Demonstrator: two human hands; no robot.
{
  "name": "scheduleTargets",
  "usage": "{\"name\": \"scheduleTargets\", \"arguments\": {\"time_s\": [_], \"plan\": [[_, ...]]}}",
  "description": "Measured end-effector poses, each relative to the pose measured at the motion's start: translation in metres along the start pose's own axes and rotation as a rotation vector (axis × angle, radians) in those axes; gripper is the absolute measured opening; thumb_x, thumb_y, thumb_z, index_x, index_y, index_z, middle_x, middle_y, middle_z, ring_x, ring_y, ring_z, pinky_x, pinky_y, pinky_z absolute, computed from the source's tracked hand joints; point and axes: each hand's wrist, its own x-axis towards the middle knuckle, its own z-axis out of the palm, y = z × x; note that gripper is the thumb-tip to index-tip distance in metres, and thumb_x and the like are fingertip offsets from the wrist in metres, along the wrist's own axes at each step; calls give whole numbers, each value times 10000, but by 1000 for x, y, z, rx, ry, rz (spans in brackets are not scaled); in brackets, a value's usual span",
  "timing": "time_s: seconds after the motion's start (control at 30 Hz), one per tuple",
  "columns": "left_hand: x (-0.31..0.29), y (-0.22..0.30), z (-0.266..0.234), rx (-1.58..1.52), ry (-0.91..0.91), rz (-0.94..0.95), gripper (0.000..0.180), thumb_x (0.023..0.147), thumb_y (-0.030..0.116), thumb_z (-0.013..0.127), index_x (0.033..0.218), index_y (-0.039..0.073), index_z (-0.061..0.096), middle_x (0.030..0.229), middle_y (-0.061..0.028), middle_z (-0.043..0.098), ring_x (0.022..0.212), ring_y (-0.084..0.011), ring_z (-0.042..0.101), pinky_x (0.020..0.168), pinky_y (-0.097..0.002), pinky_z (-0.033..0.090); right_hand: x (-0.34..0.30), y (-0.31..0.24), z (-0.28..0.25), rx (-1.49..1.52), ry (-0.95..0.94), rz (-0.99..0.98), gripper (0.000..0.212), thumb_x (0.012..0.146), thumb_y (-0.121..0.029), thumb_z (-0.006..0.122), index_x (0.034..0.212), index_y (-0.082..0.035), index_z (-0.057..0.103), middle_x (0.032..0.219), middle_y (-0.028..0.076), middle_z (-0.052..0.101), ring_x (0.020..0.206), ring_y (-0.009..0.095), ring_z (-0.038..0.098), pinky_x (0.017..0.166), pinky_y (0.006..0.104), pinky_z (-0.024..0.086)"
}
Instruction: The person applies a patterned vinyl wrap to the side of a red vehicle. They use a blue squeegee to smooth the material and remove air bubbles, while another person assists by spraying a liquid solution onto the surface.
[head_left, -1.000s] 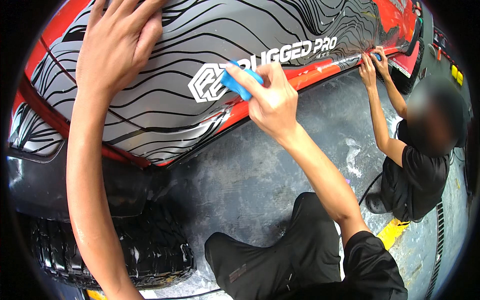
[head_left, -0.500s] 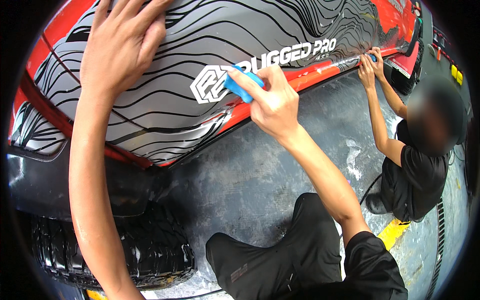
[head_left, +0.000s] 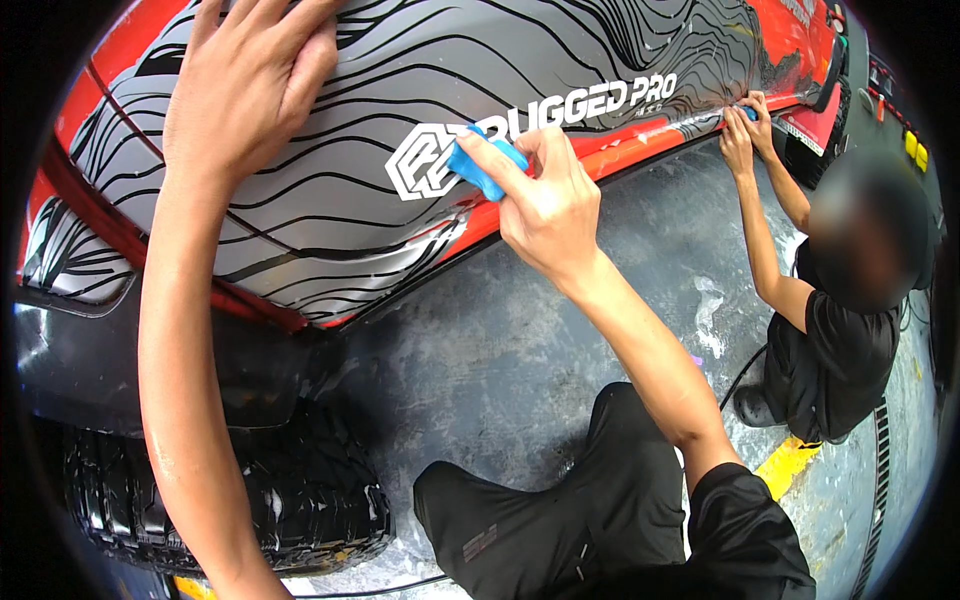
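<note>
My left hand [head_left: 250, 95] lies against the grey upper door panel [head_left: 330, 190] with its fingers stretched and spread; its fingertips reach the top of the view. The panel carries black wavy lines and white lettering. Lower on it, between my right thumb and fingers, is a soft, shiny blue piece of detailing clay [head_left: 484, 168]. My right hand [head_left: 550, 205] is closed on this clay and presses it to the panel over the white emblem [head_left: 412, 165]. Part of the clay is hidden by my fingers.
Below the door runs a red sill [head_left: 620, 158]. A black tyre [head_left: 230, 490] stands at lower left, under a dark fender. To the right a co-worker [head_left: 850, 330] crouches, both hands [head_left: 745, 130] at the sill with something blue. Grey floor [head_left: 480, 350] lies between us, with a drain grate [head_left: 877, 500].
My right hand and the blue clay have barely moved, and the clay looks slightly more squeezed. My left hand stays on the panel. The view has shifted a little.
</note>
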Motion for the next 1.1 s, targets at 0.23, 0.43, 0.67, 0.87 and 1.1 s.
{"name": "scheduleTargets", "arguments": {"time_s": [0.23, 0.43, 0.67, 0.87, 1.1], "plan": [[0, 5, -2, 73, -50, -36, 560, 950, 164, 525, 1500, 145, 632, 1623, -144, 544, 1551, -283, 473, 1376, -564, 158, -2, 1, -1, 107, -50, 61, 689, 757, 27, 697, 1382, -255, 763, 960, 76, 540, 853, 268, 615, 673, 391, 549], [2, 8, -6, 113, -102, -65, 565, 950, 153, 522, 1504, 150, 630, 1626, -138, 543, 1562, -277, 460, 1379, -564, 147, -12, -11, 6, 293, -25, 235, 717, 776, 95, 672, 1400, -248, 763, 977, 83, 526, 806, 252, 602, 667, 376, 556], [2, 2, -4, 121, -67, -19, 571, 928, 169, 542, 1489, 134, 646, 1630, -144, 537, 1562, -291, 460, 1368, -565, 169, -23, -33, 27, 483, 69, 399, 649, 847, 148, 696, 1427, -136, 750, 1003, 69, 519, 814, 180, 555, 729, 289, 515], [2, 5, -4, 114, -86, -33, 571, 921, 162, 547, 1481, 130, 652, 1617, -161, 547, 1547, -309, 477, 1362, -570, 188, -27, -29, 26, 479, 84, 376, 616, 861, 145, 686, 1401, -140, 765, 1005, 69, 516, 821, 187, 544, 724, 293, 515], [4, 16, -7, 27, -17, -63, 561, 931, 164, 557, 1483, 133, 651, 1620, -155, 545, 1547, -309, 475, 1364, -567, 183, -11, -27, 21, 437, 83, 330, 645, 828, 139, 687, 1390, -164, 777, 999, 76, 528, 808, 187, 582, 722, 302, 541]]}}
